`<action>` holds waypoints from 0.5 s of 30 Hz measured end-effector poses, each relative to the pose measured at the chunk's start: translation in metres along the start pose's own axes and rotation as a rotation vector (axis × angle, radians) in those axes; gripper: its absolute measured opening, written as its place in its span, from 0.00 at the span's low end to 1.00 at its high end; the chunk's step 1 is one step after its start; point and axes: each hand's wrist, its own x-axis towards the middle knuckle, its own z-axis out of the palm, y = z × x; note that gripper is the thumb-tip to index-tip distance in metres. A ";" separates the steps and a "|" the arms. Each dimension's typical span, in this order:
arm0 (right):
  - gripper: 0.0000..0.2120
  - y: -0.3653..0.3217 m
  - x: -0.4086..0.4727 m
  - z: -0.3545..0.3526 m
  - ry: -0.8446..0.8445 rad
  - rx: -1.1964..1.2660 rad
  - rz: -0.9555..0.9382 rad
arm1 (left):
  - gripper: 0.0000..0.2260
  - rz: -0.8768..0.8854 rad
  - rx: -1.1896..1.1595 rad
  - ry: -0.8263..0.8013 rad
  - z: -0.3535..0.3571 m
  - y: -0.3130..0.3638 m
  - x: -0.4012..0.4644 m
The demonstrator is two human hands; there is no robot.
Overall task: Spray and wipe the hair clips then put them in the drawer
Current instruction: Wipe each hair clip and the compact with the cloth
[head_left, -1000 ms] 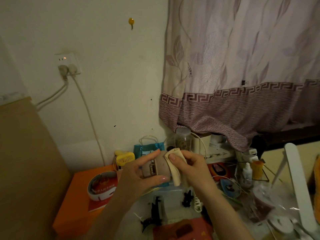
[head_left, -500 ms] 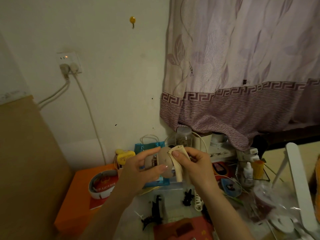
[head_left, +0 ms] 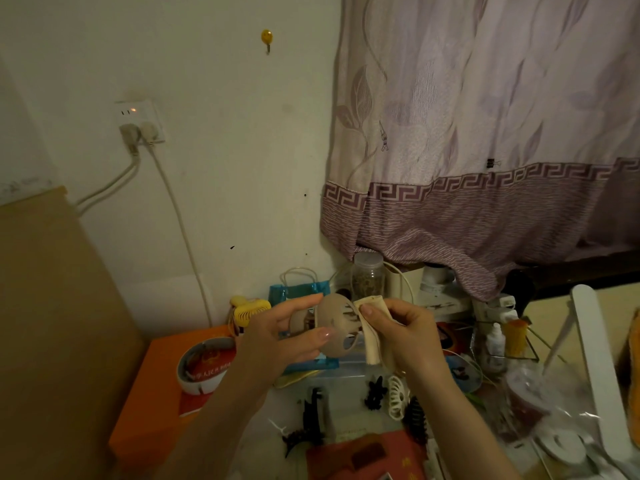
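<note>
Held between thumb and fingers of the left hand (head_left: 277,337), a beige claw clip (head_left: 337,329) is kept up above the cluttered table (head_left: 349,424), while a folded cloth (head_left: 370,327) is pinched against it by the right hand (head_left: 405,334). Wiping is judged under way on this clip. A white clip (head_left: 396,396) and several black clips (head_left: 313,408) lie on the table, seemingly unstored; no drawer is seen.

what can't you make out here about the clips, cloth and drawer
- Drawer: not seen anywhere in the head view.
- Spray bottle: cannot be picked out in the dim clutter.
- Beige hair clip: its left end is behind the left hand.
- Cloth: partly hidden inside the right hand.
- Black clips: too dark for detail.
</note>
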 end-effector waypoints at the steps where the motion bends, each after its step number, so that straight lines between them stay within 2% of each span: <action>1: 0.03 0.000 0.000 -0.002 0.012 -0.012 -0.001 | 0.21 0.010 0.011 0.000 0.000 0.000 -0.001; 6: 0.08 -0.004 0.002 -0.014 0.128 -0.013 0.022 | 0.20 0.048 0.054 0.017 -0.002 -0.001 -0.002; 9: 0.08 -0.010 0.002 -0.018 0.115 0.086 0.054 | 0.20 0.061 0.050 0.036 -0.002 -0.002 -0.001; 15: 0.07 -0.014 -0.002 -0.009 -0.004 0.010 0.025 | 0.20 0.043 0.024 0.025 0.002 -0.003 0.000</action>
